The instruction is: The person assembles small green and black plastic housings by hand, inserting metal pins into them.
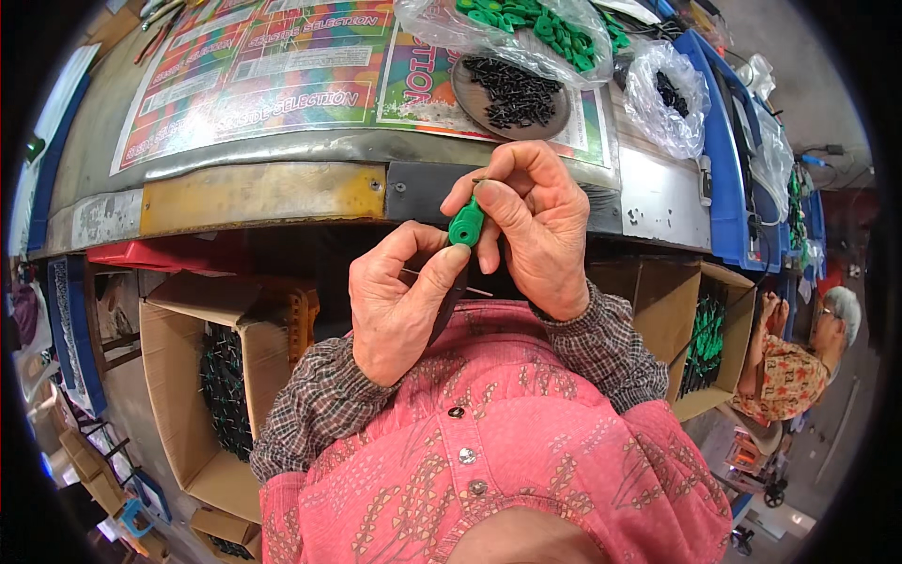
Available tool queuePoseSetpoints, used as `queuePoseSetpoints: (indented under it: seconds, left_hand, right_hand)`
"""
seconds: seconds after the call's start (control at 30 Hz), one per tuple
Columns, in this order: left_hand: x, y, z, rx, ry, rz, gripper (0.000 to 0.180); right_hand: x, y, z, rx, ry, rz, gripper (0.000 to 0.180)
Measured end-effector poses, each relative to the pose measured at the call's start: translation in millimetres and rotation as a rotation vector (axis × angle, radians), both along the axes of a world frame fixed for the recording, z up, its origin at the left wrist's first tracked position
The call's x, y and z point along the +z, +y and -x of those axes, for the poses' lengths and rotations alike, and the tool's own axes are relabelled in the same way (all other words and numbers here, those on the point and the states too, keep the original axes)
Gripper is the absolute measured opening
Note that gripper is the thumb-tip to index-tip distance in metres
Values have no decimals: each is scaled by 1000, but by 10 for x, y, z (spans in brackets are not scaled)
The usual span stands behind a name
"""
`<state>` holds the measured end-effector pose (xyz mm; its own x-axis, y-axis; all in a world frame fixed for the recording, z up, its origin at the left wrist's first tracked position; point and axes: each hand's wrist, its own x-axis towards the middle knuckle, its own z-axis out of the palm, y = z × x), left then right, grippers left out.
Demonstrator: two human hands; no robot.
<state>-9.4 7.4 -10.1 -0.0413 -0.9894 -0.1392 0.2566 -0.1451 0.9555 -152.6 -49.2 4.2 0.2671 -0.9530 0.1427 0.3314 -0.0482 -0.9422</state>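
Observation:
Above the lap, just off the table's front edge, both my hands meet at a small green plastic piece (466, 224) with a rounded end and a hole. My left hand (399, 305) is closed, pinching the rounded end between thumb and index finger. A dark strip and a thin metal tip (479, 292) show beneath that hand; what they belong to is unclear. Closed around the upper end of the green piece is my right hand (545, 221). Between its thumb and index finger sits a small dark part (480, 180), mostly covered by the fingertips.
Beyond my hands, a round dish (556, 120) holds small black parts. Behind it lies a clear bag (432, 26) of green pieces. A bag of black parts (665, 99) and a blue bin (725, 202) stand right. Cardboard boxes (174, 395) flank me. Another person (785, 376) sits far right.

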Motion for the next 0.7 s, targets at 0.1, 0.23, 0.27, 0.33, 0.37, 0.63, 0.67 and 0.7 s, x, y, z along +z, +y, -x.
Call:
queuePoseSetpoints:
  seconds: [0.1, 0.23, 0.27, 0.33, 0.37, 0.63, 0.67, 0.7]
  left_hand:
    - [-7, 9, 5, 11, 6, -5, 15]
    - [-15, 19, 17, 24, 31, -15, 15]
    - [-22, 19, 18, 24, 32, -15, 15]
    - [-34, 22, 13, 30, -7, -9, 14]
    - [-30, 20, 1, 30, -7, -11, 14]
    - [-37, -16, -31, -3, 25, -10, 13]
    - [-31, -23, -34, -3, 24, -10, 13]
    - [-18, -31, -37, -1, 19, -6, 13]
  right_hand:
    - [1, 24, -24, -42, 13, 0, 9]
    - [-64, 16, -20, -52, 16, 37, 12]
    - [-70, 17, -23, -49, 14, 34, 12]
    - [-67, 10, -17, -47, 13, 30, 12]
    - [-53, -4, -2, -21, 20, 13, 13]
    - [7, -44, 16, 39, 15, -66, 10]
    - [10, -47, 16, 36, 5, -67, 10]
    - [13, -50, 14, 34, -5, -67, 11]
